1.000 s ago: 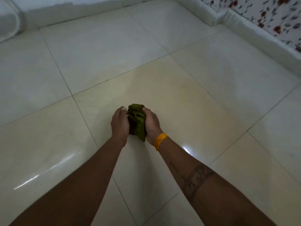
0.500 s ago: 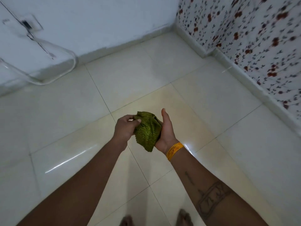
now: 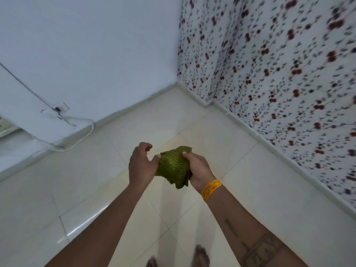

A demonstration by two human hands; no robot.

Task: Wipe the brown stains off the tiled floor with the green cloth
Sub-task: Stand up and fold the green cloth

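Note:
The bunched green cloth is held in the air above the cream tiled floor. My right hand, with a yellow bangle at the wrist, grips it from the right with the thumb on top. My left hand is beside the cloth's left edge. Its thumb tip touches the cloth and its fingers are loosely curled, apart from the cloth. The tile beyond my hands has a faint yellowish tint. I see no distinct brown stain.
A white wall with a socket and a looping white cable is at the left. A floral-patterned wall runs along the right, meeting the white one in a corner. My bare feet stand at the bottom edge.
Both hands lifted the cloth off the floor and the view rose as I stood. My left hand loosened from gripping the cloth to touching it with the thumb.

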